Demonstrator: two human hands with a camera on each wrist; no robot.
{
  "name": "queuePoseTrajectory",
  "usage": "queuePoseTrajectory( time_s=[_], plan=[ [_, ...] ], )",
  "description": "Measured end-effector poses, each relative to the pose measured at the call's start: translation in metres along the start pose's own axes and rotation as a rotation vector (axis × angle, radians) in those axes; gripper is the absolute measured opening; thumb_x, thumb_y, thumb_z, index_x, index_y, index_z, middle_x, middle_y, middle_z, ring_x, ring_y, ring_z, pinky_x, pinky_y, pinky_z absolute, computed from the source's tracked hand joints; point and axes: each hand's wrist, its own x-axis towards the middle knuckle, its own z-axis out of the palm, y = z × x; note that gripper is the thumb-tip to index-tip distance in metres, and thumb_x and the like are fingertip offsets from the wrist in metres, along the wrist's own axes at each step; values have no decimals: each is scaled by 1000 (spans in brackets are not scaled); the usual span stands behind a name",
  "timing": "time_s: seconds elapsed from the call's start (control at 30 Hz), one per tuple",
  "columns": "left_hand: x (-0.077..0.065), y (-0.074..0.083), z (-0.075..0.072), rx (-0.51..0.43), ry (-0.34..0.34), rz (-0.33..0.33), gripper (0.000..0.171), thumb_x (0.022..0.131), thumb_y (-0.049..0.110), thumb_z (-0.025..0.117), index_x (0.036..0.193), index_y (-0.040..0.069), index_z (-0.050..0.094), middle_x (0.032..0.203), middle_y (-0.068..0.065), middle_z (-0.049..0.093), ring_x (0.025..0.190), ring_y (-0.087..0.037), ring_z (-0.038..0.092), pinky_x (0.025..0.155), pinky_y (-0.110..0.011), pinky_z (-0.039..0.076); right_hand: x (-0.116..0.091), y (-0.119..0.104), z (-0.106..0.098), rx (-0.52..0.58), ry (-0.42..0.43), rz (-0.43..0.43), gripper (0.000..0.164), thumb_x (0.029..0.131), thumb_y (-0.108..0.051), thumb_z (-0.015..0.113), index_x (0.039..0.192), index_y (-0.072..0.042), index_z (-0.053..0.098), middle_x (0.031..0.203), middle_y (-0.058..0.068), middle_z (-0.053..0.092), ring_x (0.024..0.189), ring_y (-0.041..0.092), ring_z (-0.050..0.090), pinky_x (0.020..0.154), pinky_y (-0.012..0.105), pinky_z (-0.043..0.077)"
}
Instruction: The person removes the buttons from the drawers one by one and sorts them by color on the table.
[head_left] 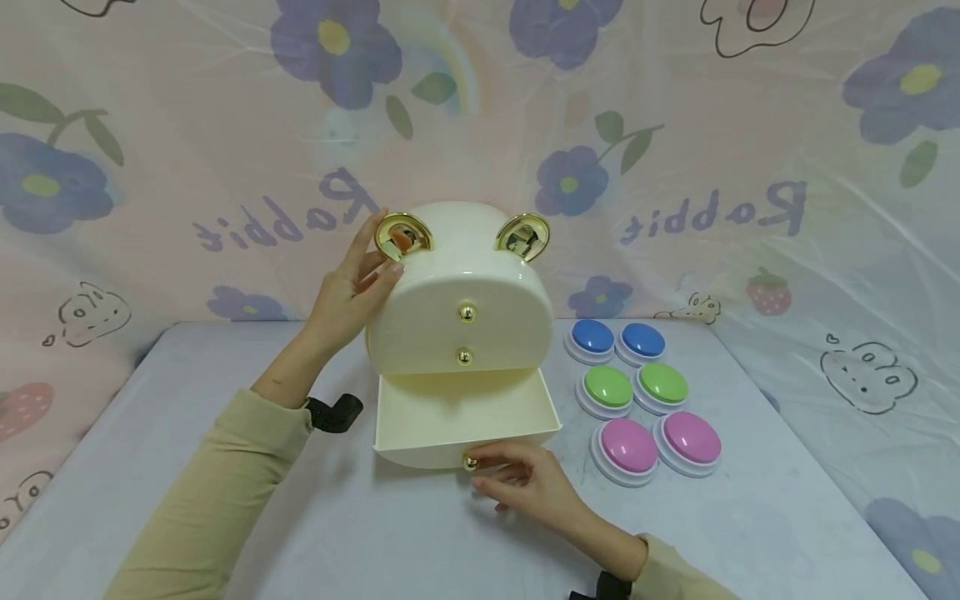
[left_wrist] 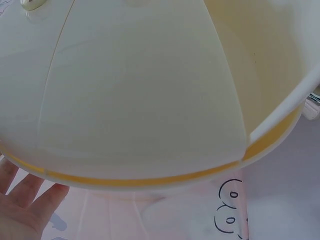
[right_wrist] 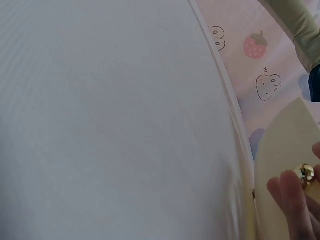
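Observation:
A cream drawer box with two gold-rimmed ears stands upright on the table. Its bottom drawer is pulled out and holds nothing; the two drawers above, each with a gold knob, are closed. My left hand grips the box's upper left side at the left ear, thumb in front and fingers behind. From the left wrist, the left fingers show at the box's rim. My right hand has thumb and index finger around the bottom drawer's gold knob, which also shows between the fingers in the right wrist view.
Right of the box stand round push buttons on white bases in pairs: blue at the back, green in the middle, pink in front. A white cloth covers the table. Behind hangs a printed curtain.

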Motion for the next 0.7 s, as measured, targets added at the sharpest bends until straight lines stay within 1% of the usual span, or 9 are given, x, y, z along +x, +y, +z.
queuePoseTrajectory(
  time_s=[0.1, 0.2, 0.3, 0.43, 0.5, 0.7],
  plan=[
    [0, 0, 0, -4, -2, -5, 66, 98, 24, 54, 151, 43, 19, 140, -17, 51, 133, -30, 45, 112, -49, 34, 1, 1, 2, -2, 41, -11, 28, 84, -6, 72, 111, 2, 68, 110, 22, 68, 81, 12, 71, 49, 36, 58],
    [0, 0, 0, -9, -4, -7, 66, 98, 24, 55, 151, 43, 19, 140, -17, 51, 134, -29, 44, 113, -48, 34, 3, 2, 6, -4, 90, -13, 26, 82, -2, 73, 107, 3, 69, 107, 22, 69, 82, 9, 70, 49, 36, 58],
    [-1, 0, 0, -12, -9, 1, 66, 98, 24, 54, 151, 42, 19, 139, -17, 52, 134, -31, 44, 113, -49, 33, 5, 0, 9, -15, 132, 11, 24, 81, -4, 75, 104, 1, 71, 103, 18, 71, 79, 8, 70, 49, 35, 58],
    [-1, 1, 0, -13, -15, 9, 66, 98, 24, 54, 152, 41, 19, 138, -17, 53, 134, -33, 44, 113, -50, 32, 7, -2, 12, -39, 166, 25, 22, 81, -11, 76, 101, -1, 73, 98, 16, 73, 70, 8, 69, 47, 32, 57],
    [-1, 1, 0, -14, -16, 9, 66, 98, 24, 54, 152, 41, 18, 139, -17, 53, 134, -33, 44, 113, -50, 32, 8, -2, 12, -46, 179, 26, 22, 81, -11, 76, 100, 0, 74, 95, 16, 73, 67, 10, 68, 46, 31, 56],
    [-1, 0, 0, -11, -14, 4, 66, 98, 25, 54, 151, 43, 18, 139, -17, 52, 133, -32, 45, 113, -50, 33, 16, -2, 13, -47, 210, 46, 23, 80, -11, 77, 100, 1, 74, 94, 17, 73, 67, 12, 68, 47, 30, 56]
  ],
)
